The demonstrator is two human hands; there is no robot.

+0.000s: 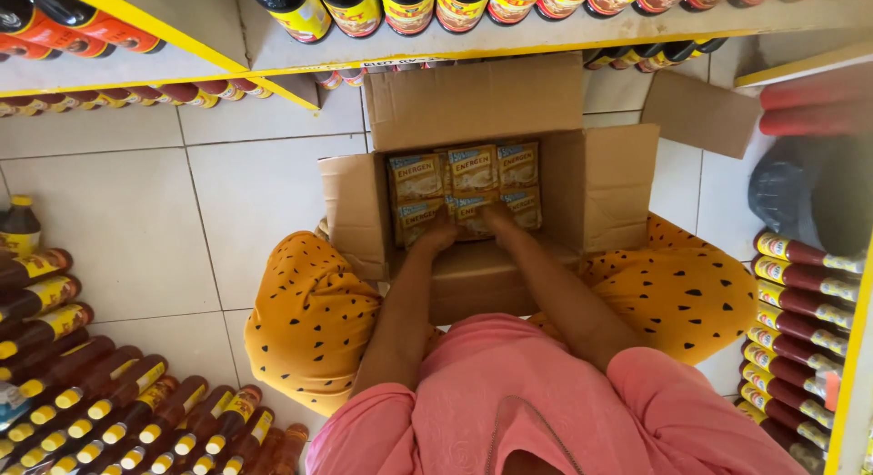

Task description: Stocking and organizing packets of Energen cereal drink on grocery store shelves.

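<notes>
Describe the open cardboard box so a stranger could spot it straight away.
On the white tiled floor between the yellow shelves of dark bottles, the cardboard box sits right in front of the kneeling person, flaps spread open. Both hands, left hand and right hand, reach into it among yellow sachet packs. It is the only brown carton there.

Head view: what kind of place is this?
Probably a small grocery shop: yellow-edged shelves crowded with bottles, and both hands, left hand and right hand, inside a cardboard box of sachet packs.
</notes>
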